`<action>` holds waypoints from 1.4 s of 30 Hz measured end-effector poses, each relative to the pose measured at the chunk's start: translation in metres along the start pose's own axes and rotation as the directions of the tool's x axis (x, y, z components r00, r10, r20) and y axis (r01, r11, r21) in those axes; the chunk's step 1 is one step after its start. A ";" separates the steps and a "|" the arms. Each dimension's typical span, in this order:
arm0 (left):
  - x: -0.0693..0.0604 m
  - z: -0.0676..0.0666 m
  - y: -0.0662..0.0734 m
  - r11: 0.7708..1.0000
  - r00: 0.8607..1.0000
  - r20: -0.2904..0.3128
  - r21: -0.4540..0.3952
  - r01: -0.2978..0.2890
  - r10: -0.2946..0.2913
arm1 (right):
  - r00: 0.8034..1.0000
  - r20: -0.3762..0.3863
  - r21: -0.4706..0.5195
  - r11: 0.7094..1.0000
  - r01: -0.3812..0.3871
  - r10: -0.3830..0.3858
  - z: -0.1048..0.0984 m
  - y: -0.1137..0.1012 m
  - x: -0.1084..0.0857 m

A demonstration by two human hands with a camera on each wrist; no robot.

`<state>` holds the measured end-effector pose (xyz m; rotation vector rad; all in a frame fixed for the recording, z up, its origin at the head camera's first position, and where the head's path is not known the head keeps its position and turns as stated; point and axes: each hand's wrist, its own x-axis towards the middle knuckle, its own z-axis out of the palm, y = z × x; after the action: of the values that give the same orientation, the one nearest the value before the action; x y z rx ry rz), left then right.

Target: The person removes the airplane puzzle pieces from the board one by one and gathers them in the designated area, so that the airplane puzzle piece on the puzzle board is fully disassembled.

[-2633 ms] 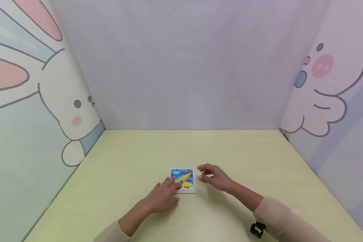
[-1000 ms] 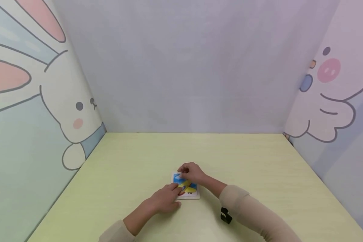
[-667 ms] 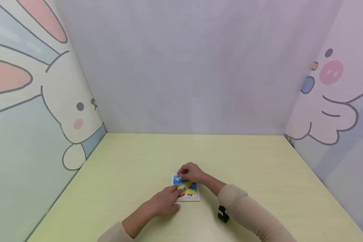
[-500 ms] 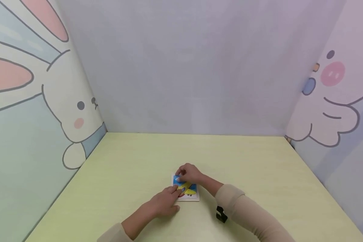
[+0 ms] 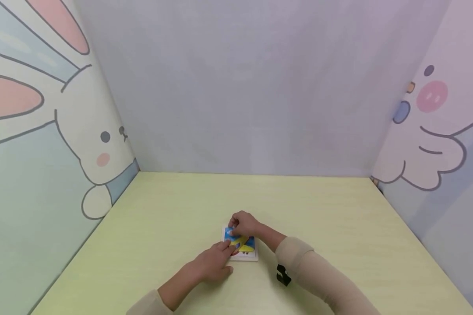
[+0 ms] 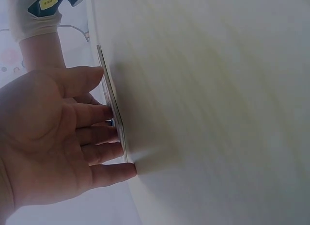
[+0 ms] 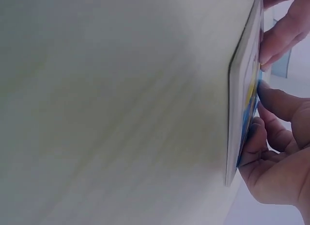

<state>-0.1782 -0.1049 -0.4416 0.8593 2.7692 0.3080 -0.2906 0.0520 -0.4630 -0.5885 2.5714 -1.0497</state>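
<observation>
A small square jigsaw puzzle (image 5: 244, 253) lies flat on the table, showing a yellow aeroplane on blue sky inside a white frame. My left hand (image 5: 213, 264) reaches in from the lower left and rests its outstretched fingers on the puzzle's left part; its thumb lies on the table side. My right hand (image 5: 245, 224) comes over the upper right, fingers bent, with thumb and forefinger touching the top-left part of the picture. In the right wrist view its thumb (image 7: 278, 100) meets the puzzle surface near the forefinger; whether a piece is pinched between them is hidden.
The pale yellow table (image 5: 173, 205) is closed in by a grey back wall (image 5: 244, 87). Side panels carry a cartoon rabbit (image 5: 90, 144) and a cartoon pig (image 5: 425, 131). A black clip-like device (image 5: 283, 275) hangs under the right sleeve.
My right hand has come from beside the puzzle onto its top-left part, then stayed there with slight shifts to the left. My left hand has kept resting on the puzzle.
</observation>
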 end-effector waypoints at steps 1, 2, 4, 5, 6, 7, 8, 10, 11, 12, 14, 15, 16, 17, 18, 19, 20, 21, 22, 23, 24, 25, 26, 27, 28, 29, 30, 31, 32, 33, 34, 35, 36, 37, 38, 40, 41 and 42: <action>0.001 -0.001 -0.001 1.000 1.000 -0.002 0.003 0.001 -0.001 | 1.000 0.000 0.003 1.000 -0.002 0.002 -0.001 -0.001 0.001; 0.002 -0.001 -0.001 1.000 1.000 -0.005 0.005 0.001 -0.001 | 1.000 -0.001 0.005 1.000 -0.003 0.003 -0.002 -0.001 0.002; 0.003 -0.003 -0.002 1.000 1.000 -0.001 -0.004 0.005 -0.005 | 1.000 -0.001 0.004 1.000 -0.011 0.011 -0.004 -0.002 0.004; 0.004 -0.003 -0.002 1.000 1.000 0.002 -0.007 0.006 -0.006 | 1.000 0.001 0.002 1.000 -0.015 0.015 -0.004 -0.002 0.005; 0.005 -0.003 -0.003 1.000 1.000 0.006 -0.010 0.009 -0.008 | 1.000 0.004 0.001 1.000 -0.024 0.024 -0.004 -0.003 0.006; 0.005 -0.003 -0.003 1.000 1.000 0.010 -0.012 0.010 -0.010 | 1.000 0.007 0.003 1.000 -0.028 0.028 -0.004 -0.003 0.006; 0.005 -0.003 -0.003 1.000 1.000 0.014 -0.017 0.012 -0.012 | 0.999 0.010 0.003 0.999 -0.033 0.033 -0.004 -0.003 0.006; 0.005 -0.003 -0.002 1.000 1.000 0.021 -0.022 0.013 -0.012 | 0.999 0.017 0.003 0.999 -0.047 0.046 -0.004 -0.003 0.006; 0.005 -0.003 -0.002 1.000 1.000 0.019 -0.021 0.010 -0.010 | 0.999 0.018 0.001 0.999 -0.051 0.051 -0.005 -0.003 0.006; 0.006 -0.004 -0.002 1.000 1.000 0.019 -0.020 0.006 -0.006 | 0.999 0.015 -0.002 0.999 -0.049 0.049 -0.005 -0.003 0.006; 0.005 -0.004 0.000 1.000 1.000 0.019 -0.019 -0.001 0.001 | 0.999 0.011 -0.002 0.999 -0.052 0.052 -0.005 -0.004 0.004; 0.004 -0.004 0.000 1.000 1.000 0.019 -0.014 -0.002 0.002 | 0.999 0.010 -0.004 0.999 -0.053 0.053 -0.005 -0.004 0.003; 0.004 -0.004 0.000 1.000 1.000 0.018 -0.009 -0.003 0.003 | 0.999 0.008 -0.005 0.999 -0.051 0.051 -0.005 -0.004 0.003; 0.004 -0.004 0.000 1.000 1.000 0.019 -0.005 -0.001 0.001 | 0.999 0.006 -0.009 0.999 -0.047 0.047 -0.005 -0.004 0.002; 0.004 -0.004 0.000 1.000 1.000 0.022 -0.001 0.001 -0.001 | 0.999 0.007 -0.010 0.999 -0.047 0.047 -0.005 -0.005 0.002; 0.005 -0.004 0.000 1.000 1.000 0.025 -0.001 0.004 -0.004 | 0.999 0.008 -0.011 0.999 -0.049 0.049 -0.005 -0.006 0.001; 0.005 -0.003 0.000 1.000 1.000 0.026 0.005 0.008 -0.008 | 0.999 0.010 -0.011 0.999 -0.047 0.048 -0.006 -0.006 0.001; 0.005 -0.003 0.000 1.000 0.999 0.029 0.008 0.014 -0.015 | 0.999 0.011 -0.011 0.999 -0.046 0.046 -0.006 -0.007 0.001; 0.005 -0.003 0.000 1.000 0.999 0.031 0.009 0.018 -0.018 | 0.999 0.011 -0.011 0.999 -0.045 0.045 -0.006 -0.007 0.001; 0.006 -0.003 0.000 1.000 0.999 0.032 0.010 0.021 -0.021 | 0.999 0.011 -0.009 0.999 -0.044 0.044 -0.007 -0.008 0.000; 0.006 -0.003 0.000 1.000 0.999 0.033 0.012 0.021 -0.022 | 0.999 0.012 -0.006 0.999 -0.051 0.052 -0.007 -0.009 0.000; 0.006 -0.002 -0.001 1.000 0.999 0.033 0.011 0.021 -0.021 | 0.998 0.011 -0.004 0.999 -0.055 0.055 -0.007 -0.009 0.000; 0.006 -0.002 0.000 1.000 0.999 0.033 0.014 0.020 -0.021 | 0.998 0.010 0.002 0.998 -0.063 0.063 -0.007 -0.008 0.000; 0.006 -0.002 0.000 1.000 0.999 0.034 0.013 0.018 -0.018 | 0.998 0.009 0.006 0.998 -0.069 0.069 -0.006 -0.008 0.000; 0.006 -0.002 0.000 1.000 0.999 0.032 0.012 0.013 -0.014 | 0.997 0.008 0.009 0.997 -0.078 0.078 -0.006 -0.007 0.000; 0.007 -0.002 0.001 1.000 0.999 0.031 0.014 0.010 -0.011 | 0.996 0.006 0.015 0.996 -0.084 0.084 -0.007 -0.006 0.000; 0.007 -0.002 0.001 1.000 1.000 0.030 0.015 0.011 -0.011 | 0.996 0.002 0.020 0.996 -0.084 0.084 -0.007 -0.005 0.000; 0.007 -0.002 0.002 1.000 1.000 0.028 0.018 0.013 -0.014 | 0.997 -0.002 0.029 0.996 -0.079 0.079 -0.007 -0.004 0.000; 0.007 -0.003 0.002 1.000 0.999 0.027 0.022 0.018 -0.018 | 0.997 -0.005 0.037 0.996 -0.077 0.077 -0.006 -0.003 0.001; 0.008 -0.003 0.002 0.999 0.999 0.027 0.026 0.024 -0.024 | 0.998 -0.008 0.044 0.997 -0.069 0.069 -0.006 -0.002 0.002; 0.008 -0.003 0.002 0.999 0.999 0.027 0.028 0.029 -0.030 | 0.998 -0.010 0.055 0.996 -0.066 0.067 -0.006 -0.002 0.003; 0.008 -0.004 0.002 0.999 0.999 0.028 0.030 0.035 -0.036 | 0.998 -0.014 0.063 0.996 -0.060 0.061 -0.006 -0.001 0.004; 0.008 -0.004 0.002 0.999 0.999 0.027 0.031 0.038 -0.039 | 0.998 -0.018 0.072 0.996 -0.051 0.053 -0.005 0.000 0.005; 0.008 -0.004 0.003 0.999 0.999 0.026 0.034 0.039 -0.039 | 0.998 -0.018 0.083 0.995 -0.051 0.053 -0.005 0.000 0.005; 0.007 -0.005 0.003 0.999 0.999 0.026 0.033 0.041 -0.041 | 0.999 -0.019 0.089 0.995 -0.049 0.051 -0.005 0.000 0.005; 0.007 -0.005 0.004 0.999 0.999 0.024 0.035 0.042 -0.043 | 0.999 -0.022 0.099 0.994 -0.047 0.049 -0.004 0.000 0.004; 0.007 -0.005 0.005 0.998 0.999 0.021 0.038 0.043 -0.044 | 0.999 -0.023 0.100 0.994 -0.043 0.045 -0.004 -0.001 0.004; 0.007 -0.005 0.006 0.998 0.999 0.018 0.041 0.045 -0.046 | 0.999 -0.021 0.100 0.994 -0.042 0.044 -0.004 -0.001 0.003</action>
<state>-0.1818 -0.0973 -0.4367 0.8034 2.7816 0.2350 -0.2944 0.0518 -0.4598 -0.4964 2.5221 -1.1683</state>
